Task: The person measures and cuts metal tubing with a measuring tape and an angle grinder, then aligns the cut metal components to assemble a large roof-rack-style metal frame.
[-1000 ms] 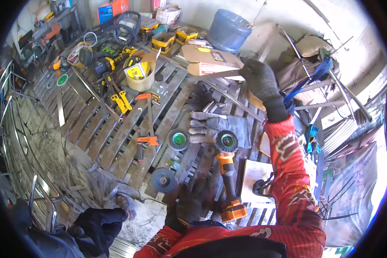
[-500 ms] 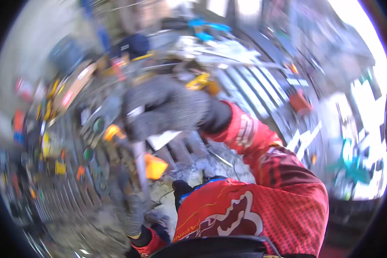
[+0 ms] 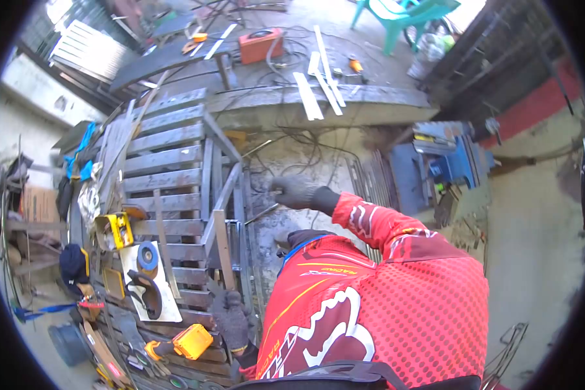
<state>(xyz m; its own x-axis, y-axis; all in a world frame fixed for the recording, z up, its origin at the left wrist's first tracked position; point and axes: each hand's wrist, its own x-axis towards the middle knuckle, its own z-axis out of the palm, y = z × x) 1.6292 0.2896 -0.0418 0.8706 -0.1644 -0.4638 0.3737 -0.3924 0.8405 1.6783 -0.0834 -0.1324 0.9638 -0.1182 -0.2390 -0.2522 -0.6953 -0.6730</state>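
My left hand (image 3: pixel 233 320), in a dark grey knit glove, is at the near edge of a slatted bench (image 3: pixel 166 175). Its fingers close around the lower end of a narrow flat bar (image 3: pixel 224 250) that points away from me along the bench edge. Just left of that hand lies a yellow-and-black power tool (image 3: pixel 192 341). My right hand (image 3: pixel 294 194), gloved alike, hovers over the floor beyond the bench with its fingers curled in; whatever they may hold is hidden. A thin rod (image 3: pixel 262 214) shows below and left of it.
On the bench sit a grinding disc (image 3: pixel 147 257), a curved dark guard (image 3: pixel 151 296) and a yellow case (image 3: pixel 114 231). Cables (image 3: pixel 312 146) cross the floor. White strips (image 3: pixel 322 78) and a red machine (image 3: pixel 260 45) are farther off. A blue metal machine (image 3: pixel 435 162) stands at right.
My view has swung to the right, bringing the floor and blue machine into sight. My right hand has moved away from the bar and my left hand, out over the floor.
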